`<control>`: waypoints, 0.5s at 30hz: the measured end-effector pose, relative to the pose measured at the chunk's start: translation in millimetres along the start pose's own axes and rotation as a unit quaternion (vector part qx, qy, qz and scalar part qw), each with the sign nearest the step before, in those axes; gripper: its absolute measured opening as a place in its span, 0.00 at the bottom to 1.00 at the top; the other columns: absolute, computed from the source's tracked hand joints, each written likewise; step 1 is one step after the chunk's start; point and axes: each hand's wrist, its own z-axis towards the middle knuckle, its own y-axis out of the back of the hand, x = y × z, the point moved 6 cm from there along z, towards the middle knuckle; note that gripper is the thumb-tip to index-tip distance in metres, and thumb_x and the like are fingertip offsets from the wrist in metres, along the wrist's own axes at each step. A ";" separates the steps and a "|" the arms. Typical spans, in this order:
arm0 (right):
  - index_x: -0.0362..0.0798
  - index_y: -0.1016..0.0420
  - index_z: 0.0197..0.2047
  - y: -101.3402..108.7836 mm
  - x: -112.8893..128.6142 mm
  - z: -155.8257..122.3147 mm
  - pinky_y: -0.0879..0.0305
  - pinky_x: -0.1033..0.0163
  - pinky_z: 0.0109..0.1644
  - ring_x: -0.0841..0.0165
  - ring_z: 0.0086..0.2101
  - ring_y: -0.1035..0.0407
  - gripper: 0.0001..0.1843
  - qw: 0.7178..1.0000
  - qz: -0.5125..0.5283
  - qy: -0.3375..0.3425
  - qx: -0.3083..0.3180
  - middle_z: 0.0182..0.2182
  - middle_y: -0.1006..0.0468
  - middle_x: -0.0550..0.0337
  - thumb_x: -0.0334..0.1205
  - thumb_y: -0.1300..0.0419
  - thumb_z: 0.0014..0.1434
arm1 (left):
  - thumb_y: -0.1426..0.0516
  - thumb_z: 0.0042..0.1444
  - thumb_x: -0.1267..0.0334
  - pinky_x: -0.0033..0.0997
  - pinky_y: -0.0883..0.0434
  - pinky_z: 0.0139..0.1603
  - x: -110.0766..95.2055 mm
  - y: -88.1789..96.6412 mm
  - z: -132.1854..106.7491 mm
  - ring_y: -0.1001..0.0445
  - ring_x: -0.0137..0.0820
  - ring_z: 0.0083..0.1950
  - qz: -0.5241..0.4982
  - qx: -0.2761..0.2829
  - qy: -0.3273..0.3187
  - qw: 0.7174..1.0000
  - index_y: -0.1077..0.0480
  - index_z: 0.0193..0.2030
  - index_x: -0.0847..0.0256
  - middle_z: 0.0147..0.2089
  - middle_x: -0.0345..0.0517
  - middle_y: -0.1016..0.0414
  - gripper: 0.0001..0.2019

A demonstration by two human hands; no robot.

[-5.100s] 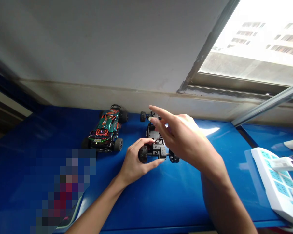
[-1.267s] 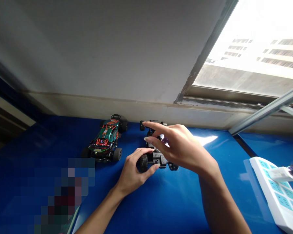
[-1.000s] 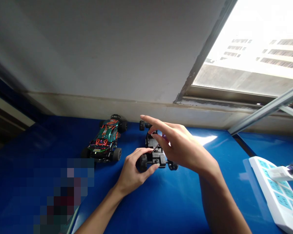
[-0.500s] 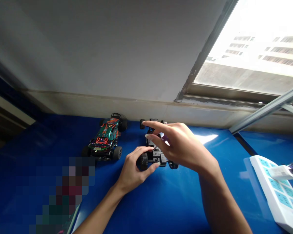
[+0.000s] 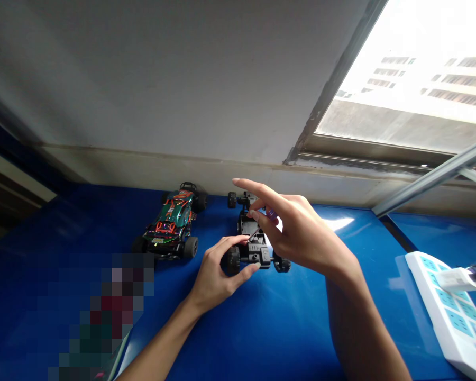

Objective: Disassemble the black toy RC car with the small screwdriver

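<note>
A black toy car chassis (image 5: 250,226) with knobby wheels rests on the blue table near the wall. My left hand (image 5: 221,270) grips its near end, fingers by the near left wheel and thumb on the rear edge. Above the chassis, my right hand (image 5: 287,222) pinches a screwdriver (image 5: 255,233) with a thin shaft and a purple handle mostly hidden by the fingers. The shaft slants down to the chassis beside my left fingertips. My right index finger stretches out past the handle. Left of the chassis stands a green and orange toy car (image 5: 170,219).
A white power strip (image 5: 440,317) with a plugged-in charger lies at the right. A metal frame bar (image 5: 432,174) rises beside the window. The wall (image 5: 174,164) borders the far edge of the blue table (image 5: 285,328). A pixelated patch covers the lower left.
My right hand has shifted slightly, its index finger lifting up and the other fingers closing nearer the screwdriver. More of the chassis and shaft now shows. My left hand stays in place.
</note>
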 end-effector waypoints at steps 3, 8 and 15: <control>0.56 0.41 0.77 3.7 1.4 -0.5 0.35 0.64 0.36 0.71 0.28 0.32 0.34 1.000 0.008 0.006 -0.013 0.39 0.17 0.60 0.30 0.46 0.71 | 0.33 0.62 0.54 0.41 0.24 0.59 2.3 1.7 -1.0 0.18 0.43 0.56 -0.017 -0.002 0.010 1.000 0.25 0.60 0.57 0.55 0.50 0.17 0.22; 0.55 0.38 0.75 4.9 5.5 -0.6 0.31 0.64 0.37 0.70 0.29 0.30 0.31 0.999 0.038 0.019 -0.034 0.38 0.17 0.59 0.32 0.45 0.71 | 0.40 0.70 0.52 0.39 0.26 0.64 8.1 5.2 0.1 0.20 0.42 0.61 -0.098 -0.018 0.032 0.994 0.25 0.63 0.55 0.58 0.49 0.17 0.19; 0.56 0.39 0.75 1.0 10.4 -0.1 0.25 0.64 0.39 0.69 0.33 0.24 0.32 0.995 0.087 0.031 -0.045 0.39 0.17 0.61 0.32 0.44 0.71 | 0.34 0.65 0.53 0.35 0.22 0.60 6.4 15.1 4.1 0.15 0.40 0.52 -0.184 -0.088 0.073 0.976 0.15 0.49 0.60 0.47 0.48 0.12 0.14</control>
